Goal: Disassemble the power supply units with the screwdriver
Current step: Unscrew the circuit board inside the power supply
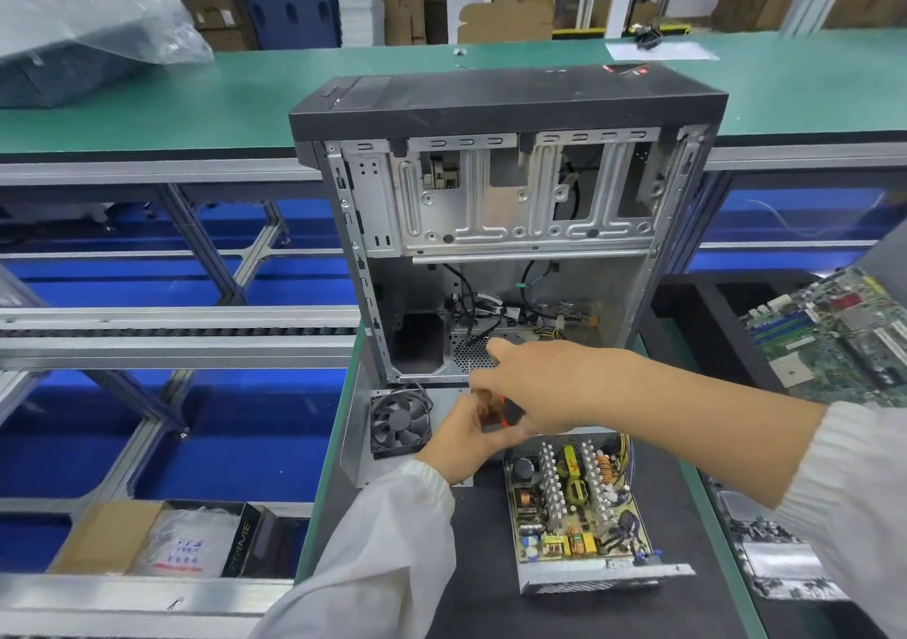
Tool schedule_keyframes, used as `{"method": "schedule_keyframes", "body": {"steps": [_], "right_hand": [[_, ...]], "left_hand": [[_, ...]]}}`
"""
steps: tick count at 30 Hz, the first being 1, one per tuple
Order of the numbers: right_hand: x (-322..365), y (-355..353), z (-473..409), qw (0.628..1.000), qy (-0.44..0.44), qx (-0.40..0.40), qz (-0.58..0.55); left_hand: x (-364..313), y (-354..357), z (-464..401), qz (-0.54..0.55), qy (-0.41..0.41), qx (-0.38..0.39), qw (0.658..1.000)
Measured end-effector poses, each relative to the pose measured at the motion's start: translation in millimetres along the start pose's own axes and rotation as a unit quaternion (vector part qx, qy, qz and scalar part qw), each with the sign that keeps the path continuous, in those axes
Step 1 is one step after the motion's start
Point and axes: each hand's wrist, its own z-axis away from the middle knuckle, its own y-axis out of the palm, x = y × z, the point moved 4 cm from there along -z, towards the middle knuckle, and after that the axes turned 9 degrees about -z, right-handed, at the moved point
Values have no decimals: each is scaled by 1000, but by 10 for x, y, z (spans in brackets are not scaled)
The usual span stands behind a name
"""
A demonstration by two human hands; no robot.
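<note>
The opened power supply unit lies nearest, on the dark tabletop, just below both hands, its circuit board bare and its cover already off. Above it the left hand and right hand meet around the screwdriver, whose orange and black handle shows between them. The right hand curls over the handle; the left hand's fingers close on it from below, though which one bears the tool I cannot tell. Just left of the left hand lies a loose fan on a metal cover plate. Beyond the right hand stands the open computer case, another unit seemingly inside. I judge the step to be regripping the tool; next calls for seating its tip on a remaining screw.
</note>
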Motion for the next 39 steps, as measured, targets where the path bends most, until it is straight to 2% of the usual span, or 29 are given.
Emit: {"method": "schedule_keyframes", "body": {"steps": [3, 5, 7, 13, 16, 19, 21, 26, 28, 30, 32, 33, 37, 39], "right_hand": [[-22, -51, 9, 995, 73, -71, 19], [7, -62, -7, 990, 75, -106, 60], [38, -40, -29, 992, 51, -89, 74], [-22, -14, 15, 1000, -5, 2, 17], [-28, -18, 27, 998, 41, -40, 7], [10, -19, -1, 990, 79, -91, 73], [29, -10, -1, 992, 60, -75, 76], [-21, 9, 33, 1000, -20, -17, -16], [-40, -19, 21, 998, 6, -48, -30], [-38, -56, 15, 994, 60, -88, 16], [-6, -45, -14, 990, 67, -109, 60], [5, -32, -22, 992, 57, -99, 62], [-40, 8, 10, 998, -5, 6, -69], [-51, 6, 36, 997, -13, 10, -72]], "left_hand": [[-23, -11, 17, -7, 21, 20, 1000], [-38, -17, 32, 0, 28, 19, 999], [-21, -15, 29, 4, 20, 17, 1000], [25, -6, 28, 23, 7, 15, 1000], [-7, 0, 26, 15, 23, 20, 999], [-21, 9, 27, -3, 52, 24, 998], [-4, 16, 24, 3, 39, 23, 999], [24, 29, 8, 12, 10, 22, 1000], [10, 22, 11, 10, 21, 33, 999], [5, 15, 19, 0, 31, 43, 999], [-1, 6, 27, 13, 37, 41, 998], [4, 0, 27, 21, 33, 39, 998], [41, 14, 28, 29, 9, 38, 999], [42, 16, 29, 29, 6, 32, 999]]}}
